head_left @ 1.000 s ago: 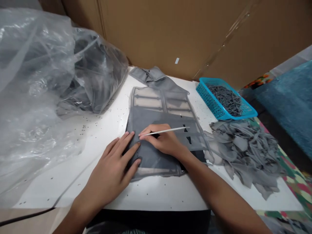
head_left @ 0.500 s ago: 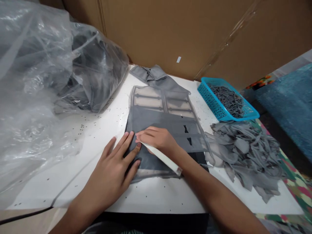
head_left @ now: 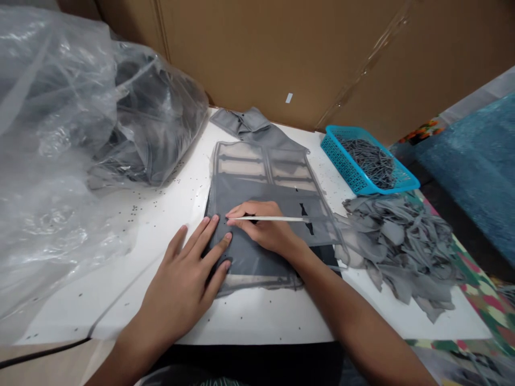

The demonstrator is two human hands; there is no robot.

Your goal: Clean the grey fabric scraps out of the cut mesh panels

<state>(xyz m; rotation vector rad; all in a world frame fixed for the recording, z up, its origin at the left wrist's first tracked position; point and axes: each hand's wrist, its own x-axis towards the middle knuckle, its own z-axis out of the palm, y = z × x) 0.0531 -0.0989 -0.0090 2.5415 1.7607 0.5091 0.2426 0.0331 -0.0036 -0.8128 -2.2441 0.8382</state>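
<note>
1. Pinches a slim, off-white stick (head_left: 281,219) in the right hand (head_left: 267,230), fingers clamped near one end.
2. Rests the left hand (head_left: 189,268), fingers spread and gripping nothing, on the left side of a thin, dark grey sheet (head_left: 257,260), apparently cloth.
3. Keep the sheet in place, flat on the white-topped bench (head_left: 161,230).
4. Judge the stick light, fairly stiff; best taken close to its tip.
5. Judge the sheet light, limp, prone to sliding; best pinned by spread fingers at its edge.
</note>
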